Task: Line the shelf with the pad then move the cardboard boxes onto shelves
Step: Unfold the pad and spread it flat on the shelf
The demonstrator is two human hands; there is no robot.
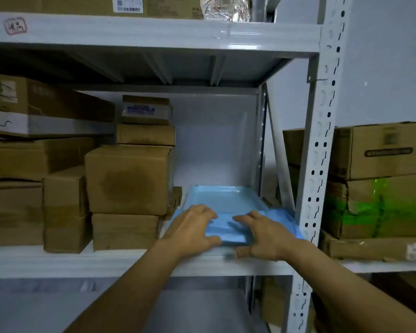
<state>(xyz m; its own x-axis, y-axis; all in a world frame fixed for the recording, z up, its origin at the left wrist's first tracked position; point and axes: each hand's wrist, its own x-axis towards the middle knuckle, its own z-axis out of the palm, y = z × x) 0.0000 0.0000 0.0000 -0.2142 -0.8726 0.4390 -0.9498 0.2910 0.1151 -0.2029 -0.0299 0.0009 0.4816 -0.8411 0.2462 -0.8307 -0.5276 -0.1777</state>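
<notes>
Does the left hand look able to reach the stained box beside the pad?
Probably yes: the left hand presses the pad, and the stained box stands just beside it, nothing between.

Pad (226, 200): light blue, thin, lower centre of frame, lying on right end of shelf (106, 260). Far part flat, edges turned up; near part rumpled, right side bunched by upright post. Left hand (192, 227) and right hand (262, 236) press on near part, fingers spread.
Cardboard boxes (127, 181): brown, stacked at centre left on same shelf, just beside pad; front one stained dark.
</notes>
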